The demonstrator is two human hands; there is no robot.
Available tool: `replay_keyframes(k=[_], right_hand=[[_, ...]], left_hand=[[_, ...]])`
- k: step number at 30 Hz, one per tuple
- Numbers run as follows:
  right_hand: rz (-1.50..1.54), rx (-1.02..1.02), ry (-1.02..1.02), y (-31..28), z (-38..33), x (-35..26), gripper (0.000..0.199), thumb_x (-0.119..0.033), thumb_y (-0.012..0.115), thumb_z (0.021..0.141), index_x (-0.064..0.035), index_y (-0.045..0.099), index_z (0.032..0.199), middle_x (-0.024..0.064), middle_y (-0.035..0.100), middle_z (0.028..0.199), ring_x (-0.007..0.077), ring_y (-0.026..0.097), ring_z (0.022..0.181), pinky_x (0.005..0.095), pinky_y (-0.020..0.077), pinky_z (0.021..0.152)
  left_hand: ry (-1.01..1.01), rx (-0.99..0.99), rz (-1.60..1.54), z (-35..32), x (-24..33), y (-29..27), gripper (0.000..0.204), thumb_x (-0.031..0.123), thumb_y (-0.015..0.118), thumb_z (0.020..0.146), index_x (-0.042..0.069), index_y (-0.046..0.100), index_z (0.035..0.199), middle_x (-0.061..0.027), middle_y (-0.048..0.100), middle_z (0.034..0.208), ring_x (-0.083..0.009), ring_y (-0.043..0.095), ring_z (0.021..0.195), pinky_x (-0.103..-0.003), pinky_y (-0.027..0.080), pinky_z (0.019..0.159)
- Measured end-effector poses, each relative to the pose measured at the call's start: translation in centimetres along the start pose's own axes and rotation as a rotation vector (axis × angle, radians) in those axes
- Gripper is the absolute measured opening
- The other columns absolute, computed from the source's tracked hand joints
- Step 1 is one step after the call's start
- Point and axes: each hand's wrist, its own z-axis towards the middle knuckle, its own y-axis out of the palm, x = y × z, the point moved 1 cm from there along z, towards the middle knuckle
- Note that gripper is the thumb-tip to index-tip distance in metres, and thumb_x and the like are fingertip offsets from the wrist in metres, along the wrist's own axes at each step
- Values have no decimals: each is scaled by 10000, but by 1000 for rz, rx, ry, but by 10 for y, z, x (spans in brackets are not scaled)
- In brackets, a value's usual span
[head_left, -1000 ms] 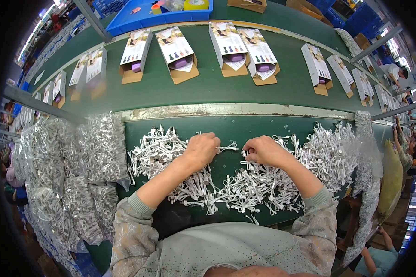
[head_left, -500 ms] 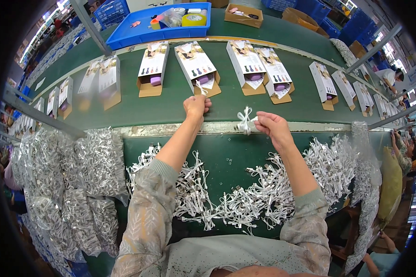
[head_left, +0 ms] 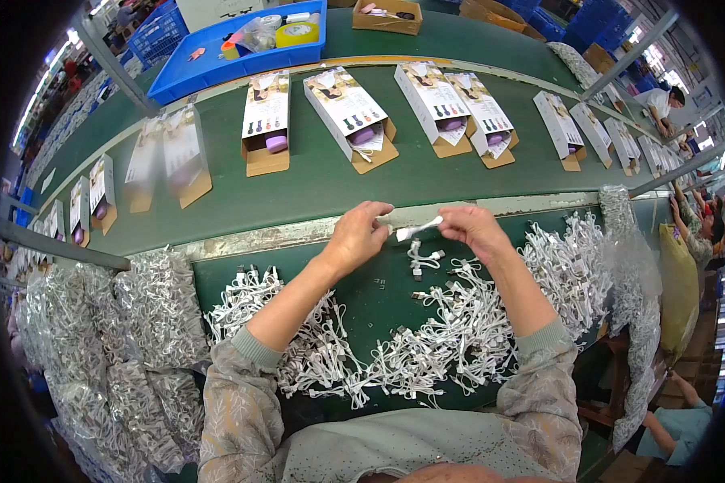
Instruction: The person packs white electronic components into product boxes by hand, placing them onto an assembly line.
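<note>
My right hand pinches one end of a small bundled white USB cable above the front ledge of the conveyor. My left hand is just left of that cable, fingers curved and apart, with nothing visible in them. Just below the held cable is another white cable; whether the two touch I cannot tell. Beyond my hands, an open white box lies tilted on the green belt, its brown flap toward me. A purple item and a white cable show at its mouth.
Loose white cables are heaped on the green table before me. Clear bags of cables are stacked at left. More open boxes line the belt. A blue tray sits beyond; metal posts stand at the sides.
My left hand has let go of a cable at the box mouth and come back beside my right hand. The right hand's cable is now turned sideways. The view has shifted slightly.
</note>
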Motion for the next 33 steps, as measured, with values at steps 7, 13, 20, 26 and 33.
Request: replay_keyframes(k=[7,13,20,26,33], right_hand=[[664,329,-273,-83,59,-15,174,31,592,808,97,534,957,133,592,900,205,624,816,242,567,706],[832,927,-323,-112,134,-70,142,118,563,745,137,511,876,189,590,843,245,639,717,270,583,632],[258,808,-269,-147,196,-55,195,60,587,734,47,552,925,142,610,827,246,634,692,307,557,547],[-852,78,-319,-79,93,-47,232,-124,630,777,-14,639,982,59,633,877,143,591,775,270,488,669],[-1299,-227,-657,-29,-18,28,148,-120,648,749,-55,629,880,97,584,891,288,577,842,364,469,740]], left_hand=[[-25,-12,77,3,12,23,293,91,573,763,-9,585,1038,-181,610,909,-291,607,809,-358,483,753],[-57,0,43,6,24,33,266,74,585,776,-25,592,1023,-171,634,919,-256,624,797,-334,487,737],[90,-69,131,12,16,53,266,53,556,764,15,569,1027,-163,581,966,-322,588,839,-372,474,757],[219,-160,295,12,2,50,390,-10,572,729,62,547,1112,-113,514,1151,-312,518,1032,-383,453,865],[371,-225,430,12,9,57,187,12,544,743,23,582,925,-148,547,961,-310,534,949,-409,458,792]])
